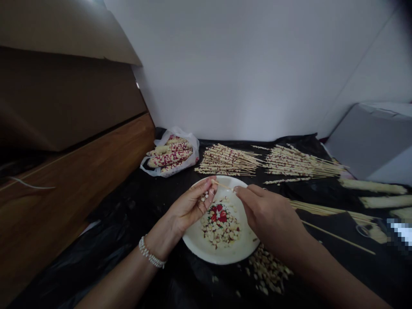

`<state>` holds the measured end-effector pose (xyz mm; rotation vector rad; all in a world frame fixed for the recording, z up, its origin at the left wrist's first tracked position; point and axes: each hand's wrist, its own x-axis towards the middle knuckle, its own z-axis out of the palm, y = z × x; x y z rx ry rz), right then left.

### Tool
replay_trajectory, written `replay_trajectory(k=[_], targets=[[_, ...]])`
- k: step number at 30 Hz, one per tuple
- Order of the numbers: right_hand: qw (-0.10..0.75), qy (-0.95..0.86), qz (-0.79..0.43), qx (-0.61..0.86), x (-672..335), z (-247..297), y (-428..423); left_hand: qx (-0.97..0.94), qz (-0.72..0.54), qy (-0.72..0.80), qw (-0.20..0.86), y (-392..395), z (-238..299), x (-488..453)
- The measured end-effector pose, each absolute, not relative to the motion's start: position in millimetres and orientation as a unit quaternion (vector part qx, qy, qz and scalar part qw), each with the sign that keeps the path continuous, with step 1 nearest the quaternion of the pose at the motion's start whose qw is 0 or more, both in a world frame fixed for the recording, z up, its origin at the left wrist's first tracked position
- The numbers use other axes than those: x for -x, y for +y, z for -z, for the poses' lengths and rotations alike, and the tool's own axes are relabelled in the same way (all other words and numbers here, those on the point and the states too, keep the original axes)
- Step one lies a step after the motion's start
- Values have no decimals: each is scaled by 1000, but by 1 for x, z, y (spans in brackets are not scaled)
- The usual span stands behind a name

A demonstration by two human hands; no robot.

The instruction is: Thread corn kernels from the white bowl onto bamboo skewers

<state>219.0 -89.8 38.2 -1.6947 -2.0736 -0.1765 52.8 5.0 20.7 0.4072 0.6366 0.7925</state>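
Over a white bowl [222, 257] with loose corn kernels [222, 234] and a red printed pattern inside, my two hands meet at a thin wooden skewer [337, 237]. My right hand [270, 212] grips the skewer, which seems to run out behind it to the lower right. A pale kernel sits close to the right fingertips. My left hand [191, 204] has its thumb and fingertips pinched at the skewer's other end. Several kernels lie in the left palm, partly hidden by the curled fingers.
Corn cobs [170, 159] fill a plastic bag [193, 143] at back left. Two piles of kernel-threaded skewers [228, 161] lie behind the bowl. Bare skewers [334, 209] and pale cobs [373, 186] lie right. Loose kernel debris [268, 268] is on the black sheet [125, 240].
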Motion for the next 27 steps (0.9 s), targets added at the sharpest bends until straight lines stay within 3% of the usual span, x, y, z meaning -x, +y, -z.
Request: replay_trajectory(k=[11, 27], targets=[[195, -756, 85, 619, -220, -43, -96, -189, -380, 314, 849, 3, -18, -56], [213, -760, 184, 585, -217, -42, -97, -227, -387, 337, 828, 3, -15, -56]])
